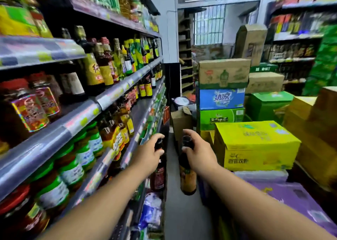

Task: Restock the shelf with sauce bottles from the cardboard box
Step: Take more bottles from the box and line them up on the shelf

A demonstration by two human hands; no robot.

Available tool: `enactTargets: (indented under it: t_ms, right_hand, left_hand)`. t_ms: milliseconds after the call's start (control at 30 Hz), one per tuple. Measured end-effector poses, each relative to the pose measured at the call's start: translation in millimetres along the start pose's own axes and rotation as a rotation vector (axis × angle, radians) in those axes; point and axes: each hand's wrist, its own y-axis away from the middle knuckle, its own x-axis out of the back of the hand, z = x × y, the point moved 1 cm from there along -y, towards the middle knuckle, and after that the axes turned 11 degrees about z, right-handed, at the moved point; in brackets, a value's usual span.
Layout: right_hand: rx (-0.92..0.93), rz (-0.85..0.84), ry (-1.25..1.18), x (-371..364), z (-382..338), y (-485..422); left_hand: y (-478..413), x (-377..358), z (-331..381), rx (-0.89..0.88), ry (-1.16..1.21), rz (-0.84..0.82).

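Left hand [151, 153]: curled round neck of dark sauce bottle [159, 177]; body hanging below grip; shelf [82, 119] left of grip
Right hand [199, 155]: clasping neck of orange-labelled sauce bottle [187, 182]; body below grip

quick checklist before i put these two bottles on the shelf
1. Left grip round the left bottle neck: ok.
2. Right grip round the right bottle neck: ok.
3. Both bottles hanging roughly upright: ok.
4. Bottles apart, not knocking together: ok.
5. Bare stretch on the shelf within view: ok.
6. Caps tight: cannot tell, the hands cover them.
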Motion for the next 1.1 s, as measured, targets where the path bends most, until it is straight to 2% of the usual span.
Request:
enactTargets:
  t_ms: [167,300,400,533,767,1100]
  right_hand:
    - [0.04,-0.022,0.035,-37,27,-118]
    - [0.126,-0.101,0.047,-75,46,-217]
    - [0.166,-0.161,0.03,-102,51,-288]
    - [0.265,-0.218,0.027,-142,49,-372]
    - [0.348,-0.289,-0.044,-234,50,-492]
    - [0.39,-0.387,-0.262,-341,52,-614]
  left_hand:
    - [-112,-43,-13,-0.016,-0.08,0.059]
    - [-201,-79,-26,0.066,-0.109,0.108]
    - [-261,-93,-31,0.085,-0.142,0.123]
    - [-336,-99,-36,0.1,-0.169,0.225]
    - [-441,-107,-74,0.136,-0.282,0.295]
    - [-547,-110,-113,0.18,-0.294,0.396]
